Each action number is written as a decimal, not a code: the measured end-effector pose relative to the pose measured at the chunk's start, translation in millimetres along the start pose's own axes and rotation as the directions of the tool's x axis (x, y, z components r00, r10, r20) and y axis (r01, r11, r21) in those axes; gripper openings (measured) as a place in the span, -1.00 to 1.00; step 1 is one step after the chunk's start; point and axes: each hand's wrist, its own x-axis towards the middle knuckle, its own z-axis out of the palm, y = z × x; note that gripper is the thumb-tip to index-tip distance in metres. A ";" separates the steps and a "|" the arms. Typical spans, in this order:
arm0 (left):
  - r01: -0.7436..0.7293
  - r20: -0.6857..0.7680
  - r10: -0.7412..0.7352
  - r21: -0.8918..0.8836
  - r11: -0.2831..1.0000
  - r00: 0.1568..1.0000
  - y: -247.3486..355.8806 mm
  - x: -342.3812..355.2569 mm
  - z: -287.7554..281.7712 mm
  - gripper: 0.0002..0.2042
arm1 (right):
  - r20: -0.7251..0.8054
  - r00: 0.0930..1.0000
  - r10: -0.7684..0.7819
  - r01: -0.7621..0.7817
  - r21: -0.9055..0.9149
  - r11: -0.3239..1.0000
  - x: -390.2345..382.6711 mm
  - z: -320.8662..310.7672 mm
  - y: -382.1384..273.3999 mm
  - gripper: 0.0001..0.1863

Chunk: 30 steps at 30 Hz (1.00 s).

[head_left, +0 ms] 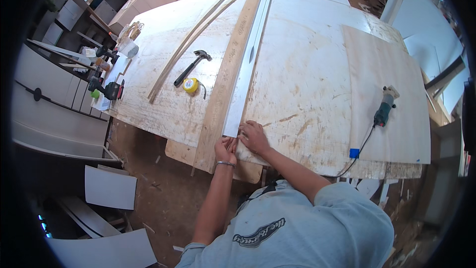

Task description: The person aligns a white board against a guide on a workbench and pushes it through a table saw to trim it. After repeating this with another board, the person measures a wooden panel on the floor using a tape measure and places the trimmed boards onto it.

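Note:
A long, narrow white strip [240, 100] lies lengthwise on the worktable, with a dark sliver-shaped mark or gap along it toward its far part. My left hand [226, 150], a bracelet at its wrist, has its fingers closed at the strip's near end; the fingertips are partly hidden there. My right hand [255, 138] rests palm down on the tabletop, fingers apart and touching the strip's right edge. Along the strip's left side runs a wooden plank [227, 72]. Left of the plank are a black-handled hammer [191, 69] and a yellow tape measure [190, 86] with its tongue slightly out.
The stained white worktable [307, 84] fills the middle. Two thin wooden strips [191, 37] lie at the left. Cordless drills [110, 89] and a clear container [128, 48] stand by the left edge. At right, a corded trim router [385, 108] lies on a plywood sheet [364, 64].

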 end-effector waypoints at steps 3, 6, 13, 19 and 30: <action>0.028 0.001 -0.028 -0.032 0.999 1.000 4.4 16.3 21.9 -0.86 | -0.015 1.000 0.027 -0.027 0.000 1.000 19.3 -2.0 18.2 -0.62; 0.021 0.023 -0.020 -0.047 0.999 1.000 6.2 40.5 39.1 -0.87 | -0.056 0.998 0.032 -0.032 0.001 0.999 31.4 1.7 32.9 -0.61; 0.038 0.078 -0.040 0.017 0.999 0.996 16.4 67.4 70.4 -0.83 | -0.131 0.988 0.081 -0.082 0.002 0.997 62.4 -4.4 44.6 -0.65; 0.089 0.128 -0.091 0.024 0.996 0.988 30.2 93.1 104.5 -0.86 | -0.248 0.958 0.145 -0.163 -0.050 0.985 89.6 -0.2 58.9 -0.81; -0.728 0.814 0.400 0.566 -0.387 0.421 81.6 120.0 111.6 -0.80 | -0.363 0.919 0.152 -0.260 -0.269 0.927 116.0 7.4 75.2 -0.78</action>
